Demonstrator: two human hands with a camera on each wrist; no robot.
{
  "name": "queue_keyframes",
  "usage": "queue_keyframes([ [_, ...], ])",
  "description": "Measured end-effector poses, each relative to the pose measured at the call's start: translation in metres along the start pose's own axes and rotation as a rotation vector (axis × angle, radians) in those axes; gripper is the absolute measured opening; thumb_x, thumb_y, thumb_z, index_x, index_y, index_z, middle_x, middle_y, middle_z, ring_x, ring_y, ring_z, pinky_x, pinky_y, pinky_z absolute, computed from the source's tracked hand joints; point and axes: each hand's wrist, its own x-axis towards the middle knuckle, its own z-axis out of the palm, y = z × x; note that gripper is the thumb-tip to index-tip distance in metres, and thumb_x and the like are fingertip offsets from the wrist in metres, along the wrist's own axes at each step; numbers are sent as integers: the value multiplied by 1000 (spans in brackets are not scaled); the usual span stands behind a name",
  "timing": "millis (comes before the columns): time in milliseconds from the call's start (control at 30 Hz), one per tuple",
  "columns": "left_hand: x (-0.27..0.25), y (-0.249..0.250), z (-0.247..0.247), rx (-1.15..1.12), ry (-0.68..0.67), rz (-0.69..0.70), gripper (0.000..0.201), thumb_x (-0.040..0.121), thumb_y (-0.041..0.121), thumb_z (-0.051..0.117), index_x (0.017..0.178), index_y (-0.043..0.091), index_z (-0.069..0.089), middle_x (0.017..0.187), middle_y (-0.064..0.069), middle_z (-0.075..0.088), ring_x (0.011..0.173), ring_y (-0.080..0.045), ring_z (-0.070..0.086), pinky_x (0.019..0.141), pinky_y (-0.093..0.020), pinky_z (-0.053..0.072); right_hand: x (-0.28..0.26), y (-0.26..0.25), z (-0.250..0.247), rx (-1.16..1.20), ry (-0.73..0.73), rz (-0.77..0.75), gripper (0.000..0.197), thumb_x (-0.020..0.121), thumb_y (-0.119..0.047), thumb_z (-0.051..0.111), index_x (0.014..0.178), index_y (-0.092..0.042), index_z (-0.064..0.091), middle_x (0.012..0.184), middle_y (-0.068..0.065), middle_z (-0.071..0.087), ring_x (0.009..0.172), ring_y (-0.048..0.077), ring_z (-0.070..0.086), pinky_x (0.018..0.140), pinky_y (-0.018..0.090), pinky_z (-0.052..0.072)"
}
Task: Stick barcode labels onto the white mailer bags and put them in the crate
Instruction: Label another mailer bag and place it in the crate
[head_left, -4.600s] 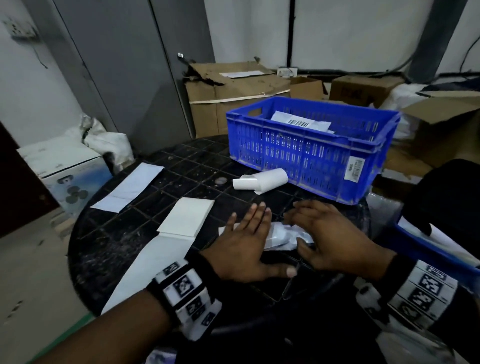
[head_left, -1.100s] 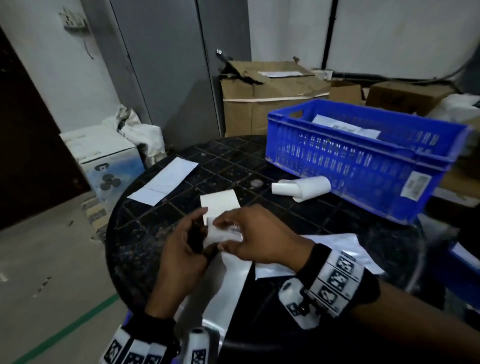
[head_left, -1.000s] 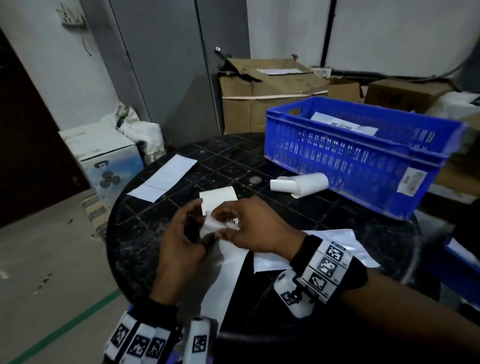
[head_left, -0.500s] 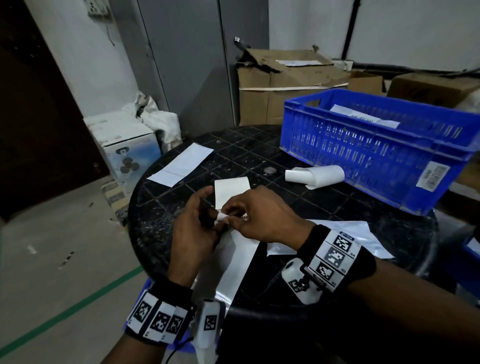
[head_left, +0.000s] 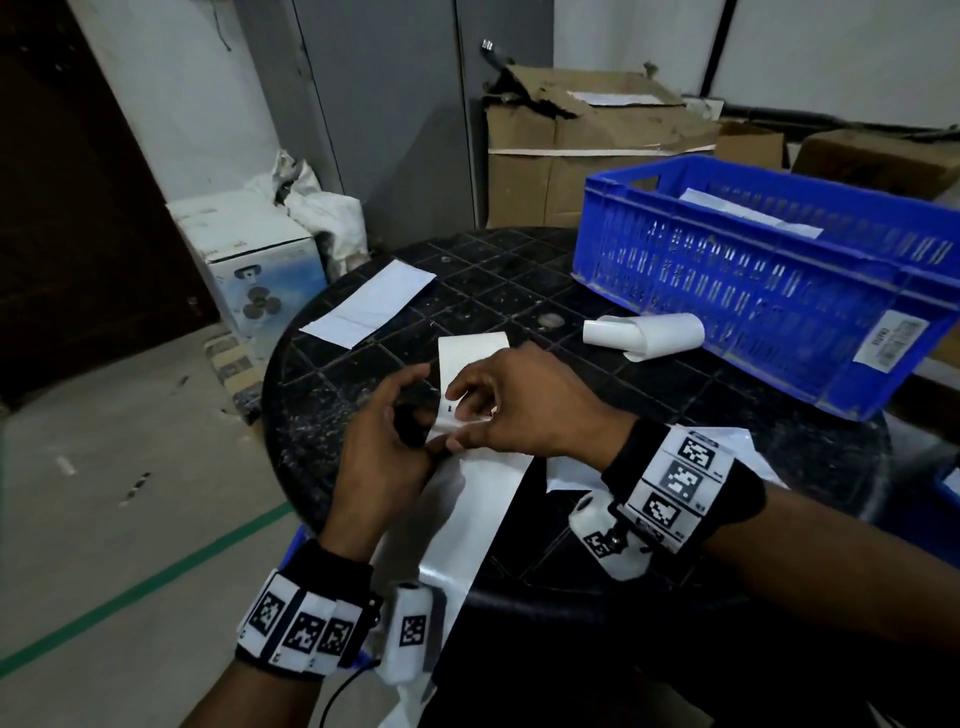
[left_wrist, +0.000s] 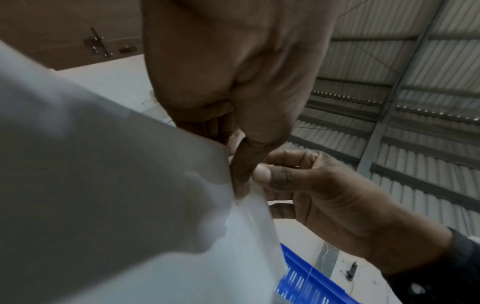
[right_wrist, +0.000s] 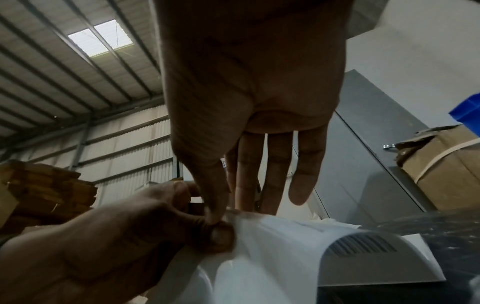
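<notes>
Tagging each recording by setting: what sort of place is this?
Probably a warehouse or packing area: stacked cardboard boxes, a blue crate on a round table, and a corrugated metal roof overhead.

The head view is dim and flat, with soft indoor light from above and no hard shadows; the black table (head_left: 649, 452) swallows detail, while the white strip (head_left: 480, 499) on it shows a pale sheen. Left of the table the doorway falls to near black. Straight lines bow toward the frame edges, as the wide lens bends the walls behind the table. In the right wrist view a bright skylight (right_wrist: 101, 38) burns out above the backlit, shadowed right hand (right_wrist: 249, 102), and the sheet below it is smeared. The left wrist view is soft, the near white sheet (left_wrist: 103, 185) fully out of focus, and the left hand (left_wrist: 233, 72) dull brown.
</notes>
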Motion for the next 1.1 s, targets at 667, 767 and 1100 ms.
queue_keyframes([
  [667, 0, 4, 3, -91, -34, -23, 79, 65, -4, 92, 127, 33, 61, 93, 23, 73, 90, 9, 66, 82, -8, 49, 4, 8, -4, 221, -58, 38, 30, 78, -13, 86, 105, -20, 76, 79, -10, 79, 74, -10, 70, 76, 10, 50],
  [767, 3, 6, 8, -103, -52, -42, 78, 64, -3, 93, 128, 28, 61, 90, 28, 71, 89, 15, 64, 81, -6, 47, 7, 16, -8, 278, -66, 84, 29, 79, -7, 84, 105, -17, 76, 77, -6, 79, 73, 2, 75, 74, 17, 55],
  [1100, -3, -19, -15, 21, -94, -56, 77, 68, 5, 93, 133, 31, 62, 106, 21, 76, 98, 1, 72, 92, -30, 59, 35, 40, -51, 402, 66, 181, 27, 77, -4, 86, 100, -12, 75, 79, 6, 79, 78, 26, 78, 76, 44, 65],
])
